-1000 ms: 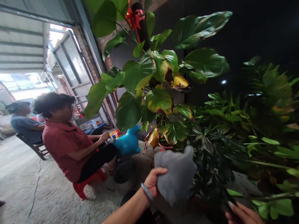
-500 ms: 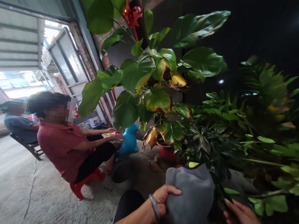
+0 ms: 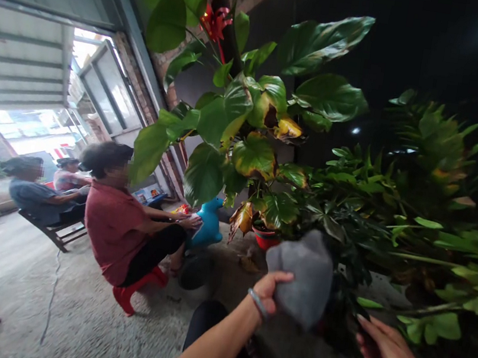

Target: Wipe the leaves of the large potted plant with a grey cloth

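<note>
The left hand (image 3: 269,291) has its grip clamped on a grey cloth (image 3: 303,281), held up before the dark leaves (image 3: 349,267), just right of the red pot (image 3: 264,240) in view. The right hand (image 3: 388,348) is at the lower leaves, fingers bent; whether its grip is closed on one, I cannot tell.

Left hand (image 3: 268,291) grips grey cloth (image 3: 302,278); right hand (image 3: 388,348) beside dark leaves (image 3: 349,273).
</note>
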Demonstrator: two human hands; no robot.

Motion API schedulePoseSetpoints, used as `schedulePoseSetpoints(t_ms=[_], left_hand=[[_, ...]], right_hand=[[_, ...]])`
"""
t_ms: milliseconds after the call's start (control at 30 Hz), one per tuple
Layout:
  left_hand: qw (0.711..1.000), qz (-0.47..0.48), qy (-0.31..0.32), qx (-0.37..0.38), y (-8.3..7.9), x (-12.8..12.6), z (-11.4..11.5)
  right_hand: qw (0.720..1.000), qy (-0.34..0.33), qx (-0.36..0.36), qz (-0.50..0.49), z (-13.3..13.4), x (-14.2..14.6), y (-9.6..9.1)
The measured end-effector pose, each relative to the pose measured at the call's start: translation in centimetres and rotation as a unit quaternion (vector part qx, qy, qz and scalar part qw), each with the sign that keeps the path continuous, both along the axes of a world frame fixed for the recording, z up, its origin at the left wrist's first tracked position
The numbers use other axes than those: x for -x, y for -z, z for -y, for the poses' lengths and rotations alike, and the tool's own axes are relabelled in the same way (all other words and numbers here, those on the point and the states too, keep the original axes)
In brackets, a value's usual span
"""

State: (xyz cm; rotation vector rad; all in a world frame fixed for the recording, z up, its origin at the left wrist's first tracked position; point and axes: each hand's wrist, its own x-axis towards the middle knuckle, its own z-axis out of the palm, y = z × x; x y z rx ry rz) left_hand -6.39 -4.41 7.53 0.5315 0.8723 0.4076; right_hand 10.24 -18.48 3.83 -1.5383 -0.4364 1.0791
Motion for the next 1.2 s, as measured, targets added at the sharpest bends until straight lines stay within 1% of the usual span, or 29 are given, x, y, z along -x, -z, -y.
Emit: schedulePoseSetpoints(t_ms=[33, 67, 100, 133, 167, 200, 267, 333, 367, 400, 433, 467, 533, 600, 667, 700, 733, 767, 800, 833, 867, 900, 967, 1000, 1033, 1067, 1100, 1133, 1200], left_hand=[[0.997, -0.028, 0.067, 0.025, 1.2, 1.1, 0.9], [0.995, -0.017, 0.098, 0.024, 2.0, 2.2, 1.5], [0.992, -0.013, 0.121, 0.023, 2.2, 3.3, 1.9], [0.992, 0.000, 0.123, 0.015, 1.8, 4.2, 2.0], [0.994, 0.013, 0.105, 0.002, 0.8, 4.7, 1.6], [0.997, 0.022, 0.071, -0.014, -0.6, 4.9, 1.0], [0.998, 0.025, -0.039, -0.045, -4.0, 4.1, -1.2], [0.980, 0.068, -0.166, -0.088, -7.0, 2.2, -3.6], [0.970, 0.087, -0.204, -0.101, -8.0, 1.0, -4.6], [0.963, 0.094, -0.228, -0.107, -8.5, -0.1, -5.3], [0.962, 0.086, -0.235, -0.105, -8.5, -1.0, -5.7], [0.966, 0.067, -0.229, -0.098, -7.9, -1.6, -5.7], [0.982, 0.009, -0.179, -0.063, -5.4, -1.9, -4.4], [0.995, -0.030, -0.089, -0.013, -1.9, -0.6, -2.3], [0.999, -0.032, 0.012, 0.023, 1.1, 1.7, -0.2], [0.997, -0.035, 0.055, 0.037, 2.0, 2.9, 0.5], [0.996, -0.024, 0.082, 0.036, 2.5, 4.0, 0.9], [0.995, -0.013, 0.094, 0.031, 2.4, 4.8, 0.9], [0.996, -0.002, 0.087, 0.021, 1.7, 5.2, 0.5], [0.998, 0.010, 0.059, 0.007, 0.6, 5.2, -0.2], [1.000, 0.017, 0.017, -0.005, -0.9, 4.8, -1.2], [0.998, 0.026, -0.044, -0.025, -2.6, 4.1, -2.3], [0.974, 0.078, -0.193, -0.085, -5.9, 1.7, -4.5], [0.962, 0.104, -0.232, -0.100, -7.2, 0.4, -5.4], [0.957, 0.121, -0.240, -0.109, -8.1, -0.9, -6.1], [0.957, 0.118, -0.241, -0.110, -8.5, -1.9, -6.5], [0.963, 0.097, -0.227, -0.104, -8.4, -2.7, -6.7], [0.972, 0.063, -0.205, -0.096, -7.7, -3.1, -6.5], [0.987, -0.010, -0.142, -0.070, -5.2, -2.8, -5.3]], right_hand=[[1.000, 0.001, 0.002, -0.004, 0.1, -0.1, 0.0], [1.000, 0.000, 0.001, -0.008, 0.2, -0.3, -0.1], [1.000, -0.002, 0.000, -0.012, 0.3, -0.4, -0.2], [1.000, -0.005, -0.002, -0.014, 0.4, -0.5, -0.3], [1.000, -0.007, -0.004, -0.015, 0.5, -0.6, -0.4], [1.000, -0.009, -0.004, -0.015, 0.5, -0.6, -0.4], [1.000, -0.010, 0.001, -0.014, 0.4, -0.6, -0.5], [1.000, -0.008, 0.004, -0.011, 0.2, -0.4, -0.3], [1.000, -0.006, 0.005, -0.009, 0.1, -0.3, -0.2], [1.000, -0.006, 0.004, -0.007, 0.0, -0.2, -0.1], [1.000, -0.007, 0.002, -0.005, -0.1, -0.2, 0.0], [1.000, -0.007, 0.000, -0.004, -0.2, -0.1, 0.1], [1.000, -0.008, -0.002, -0.005, -0.2, -0.2, 0.2], [1.000, -0.001, 0.003, -0.008, -0.1, -0.3, 0.2], [1.000, 0.007, 0.009, -0.012, 0.2, -0.5, 0.1], [1.000, 0.009, 0.009, -0.015, 0.3, -0.5, 0.0], [1.000, 0.009, 0.007, -0.017, 0.4, -0.6, -0.1], [1.000, 0.008, 0.004, -0.019, 0.5, -0.6, -0.2], [1.000, 0.005, 0.002, -0.020, 0.5, -0.6, -0.3], [1.000, 0.002, 0.000, -0.019, 0.5, -0.6, -0.4], [1.000, -0.002, 0.000, -0.016, 0.4, -0.5, -0.4], [1.000, -0.005, 0.000, -0.011, 0.3, -0.4, -0.5], [1.000, -0.006, 0.003, -0.001, 0.1, -0.2, -0.4], [1.000, -0.004, 0.005, 0.004, 0.0, -0.1, -0.2], [1.000, -0.002, 0.006, 0.008, -0.1, 0.0, -0.1], [1.000, 0.002, 0.006, 0.011, -0.2, 0.1, 0.2], [1.000, 0.005, 0.005, 0.015, -0.3, 0.2, 0.4], [1.000, 0.008, 0.003, 0.017, -0.3, 0.2, 0.7], [1.000, 0.012, 0.000, 0.019, -0.3, 0.1, 1.0]])
